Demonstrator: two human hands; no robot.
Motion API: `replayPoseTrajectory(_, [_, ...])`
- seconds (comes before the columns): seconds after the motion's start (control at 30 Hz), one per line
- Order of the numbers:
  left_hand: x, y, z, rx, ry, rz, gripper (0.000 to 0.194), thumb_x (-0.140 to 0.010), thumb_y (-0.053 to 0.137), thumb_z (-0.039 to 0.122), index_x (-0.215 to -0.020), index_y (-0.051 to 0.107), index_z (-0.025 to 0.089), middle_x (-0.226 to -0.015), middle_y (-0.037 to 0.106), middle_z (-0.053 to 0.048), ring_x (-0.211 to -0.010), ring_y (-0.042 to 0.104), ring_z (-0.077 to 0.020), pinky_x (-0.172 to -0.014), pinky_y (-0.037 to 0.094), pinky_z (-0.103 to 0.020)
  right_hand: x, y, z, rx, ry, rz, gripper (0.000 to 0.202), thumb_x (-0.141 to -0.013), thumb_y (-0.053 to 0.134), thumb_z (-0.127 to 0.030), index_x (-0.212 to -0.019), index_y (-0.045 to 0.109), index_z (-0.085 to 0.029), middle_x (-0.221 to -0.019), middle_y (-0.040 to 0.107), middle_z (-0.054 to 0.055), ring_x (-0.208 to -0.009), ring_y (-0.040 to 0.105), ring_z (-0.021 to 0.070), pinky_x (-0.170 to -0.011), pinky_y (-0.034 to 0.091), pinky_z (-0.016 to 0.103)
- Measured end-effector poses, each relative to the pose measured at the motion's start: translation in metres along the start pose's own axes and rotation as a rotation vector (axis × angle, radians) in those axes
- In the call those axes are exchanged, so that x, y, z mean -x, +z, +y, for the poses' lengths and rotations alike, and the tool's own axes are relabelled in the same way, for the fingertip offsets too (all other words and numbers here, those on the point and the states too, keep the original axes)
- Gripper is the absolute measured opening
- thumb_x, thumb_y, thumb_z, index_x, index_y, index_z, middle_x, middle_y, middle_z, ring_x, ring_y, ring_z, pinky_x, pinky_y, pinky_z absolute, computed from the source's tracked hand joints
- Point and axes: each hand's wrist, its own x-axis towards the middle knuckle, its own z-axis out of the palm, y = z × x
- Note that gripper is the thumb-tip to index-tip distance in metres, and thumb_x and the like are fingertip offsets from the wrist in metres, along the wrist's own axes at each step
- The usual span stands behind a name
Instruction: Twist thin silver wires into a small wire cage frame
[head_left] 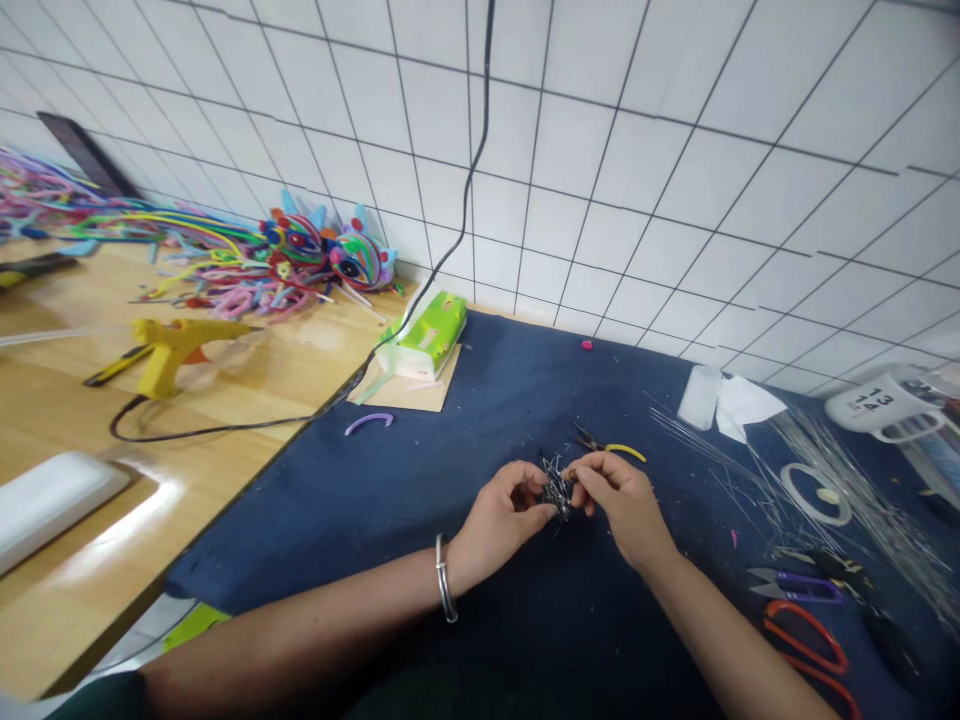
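Bare forearms stretch forward from the near edge, the left (315, 615) slanting in from a dark sleeve (97, 697) and the right (731, 630) angling inward from the near right, as two hands meet over dark blue cloth (420, 475). Between them sits a tangled wire bundle (556, 488), dark and silvery, its thin ends bristling outward. The left hand (499, 515), a smooth silver bangle (445, 578) at its wrist, cups the bundle's left side with curled fingers, thumb pressed near its lower edge. The right hand (619, 497) bends down at the wrist, thumb and forefinger pinched narrow at the bundle's upper right.

Just beyond the hands lie pliers (624, 450) with a yellow handle. Loose straight wires (874, 500) fan across the right side, near a clear ring (816, 494), purple snips (806, 587) and red-handled scissors (810, 635); a white mug (881, 402) lies farther right. At far left, fuzzy multicolored stems (240, 290) heap on glossy pale wood (225, 470), beyond a yellow glue gun (176, 350). A green-and-white tissue pack (429, 335) rests on tan card (431, 398) before the white tiled wall (570, 180).
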Motion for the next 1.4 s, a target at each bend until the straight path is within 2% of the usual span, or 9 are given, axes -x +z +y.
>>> replayPoseTrajectory(0.2, [-0.003,0.004,0.003,-0.189,0.047,0.043,0.022,-0.066,0.064,0.016,-0.083,0.051,0.018,-0.078,0.051,0.002,-0.064,0.046,-0.0095,-0.059,0.039,-0.022,0.0,-0.004,-0.007,0.008,-0.008,-0.017,0.021,-0.085,0.05,-0.035,-0.084,0.061,-0.017,-0.058,0.057,-0.001,-0.051,0.051,0.0098,-0.047,0.037,0.021])
replayPoseTrajectory(0.4, [-0.007,0.009,0.007,-0.291,0.099,0.047,0.02,-0.065,0.065,0.016,-0.079,0.05,0.018,-0.076,0.051,0.002,-0.066,0.047,-0.0111,-0.06,0.039,-0.023,0.001,-0.008,-0.009,0.0,-0.01,-0.103,0.019,-0.083,0.053,-0.034,-0.086,0.061,-0.018,-0.056,0.055,-0.002,-0.05,0.048,0.0097,-0.049,0.038,0.022])
replayPoseTrajectory(0.8, [-0.005,0.002,0.006,-0.262,0.123,0.067,0.013,-0.074,0.055,0.013,-0.085,0.053,0.018,-0.07,0.055,0.003,-0.062,0.051,-0.0097,-0.058,0.041,-0.022,-0.005,-0.008,0.0,-0.059,-0.028,0.022,0.017,-0.082,0.055,-0.033,-0.078,0.06,-0.017,-0.057,0.055,-0.002,-0.052,0.048,0.0098,-0.049,0.037,0.021])
replayPoseTrajectory(0.93, [-0.005,0.0,0.003,-0.279,0.19,0.08,0.009,-0.075,0.054,0.013,-0.082,0.057,0.018,-0.075,0.057,0.0,-0.065,0.052,-0.0106,-0.061,0.043,-0.023,-0.005,-0.008,-0.001,-0.098,-0.014,0.024,0.017,-0.082,0.055,-0.033,-0.077,0.06,-0.017,-0.057,0.055,-0.001,-0.052,0.048,0.0095,-0.049,0.037,0.021])
replayPoseTrajectory(1.07, [-0.005,-0.002,0.007,-0.303,0.288,0.104,0.012,-0.074,0.053,0.009,-0.08,0.059,0.018,-0.085,0.056,-0.003,-0.069,0.051,-0.011,-0.063,0.044,-0.024,-0.005,-0.007,-0.003,-0.132,-0.009,0.028,0.017,-0.082,0.056,-0.033,-0.077,0.059,-0.017,-0.057,0.054,-0.001,-0.053,0.048,0.0098,-0.049,0.036,0.022])
replayPoseTrajectory(1.23, [-0.005,-0.004,0.009,-0.332,0.339,0.102,0.02,-0.074,0.049,0.004,-0.075,0.062,0.019,-0.084,0.054,-0.003,-0.079,0.053,-0.0135,-0.071,0.045,-0.026,-0.004,-0.004,-0.002,-0.178,-0.012,0.058,0.017,-0.081,0.056,-0.033,-0.076,0.059,-0.017,-0.057,0.054,-0.001,-0.052,0.047,0.0097,-0.048,0.036,0.022])
replayPoseTrajectory(1.4, [-0.005,-0.004,0.003,-0.391,0.302,0.037,0.028,-0.074,0.048,0.004,-0.081,0.068,0.022,-0.085,0.055,-0.003,-0.081,0.054,-0.0146,-0.073,0.045,-0.027,-0.003,0.0,-0.001,-0.19,-0.017,0.073,0.016,-0.082,0.056,-0.032,-0.079,0.06,-0.017,-0.06,0.057,0.0,-0.053,0.049,0.0097,-0.049,0.037,0.022])
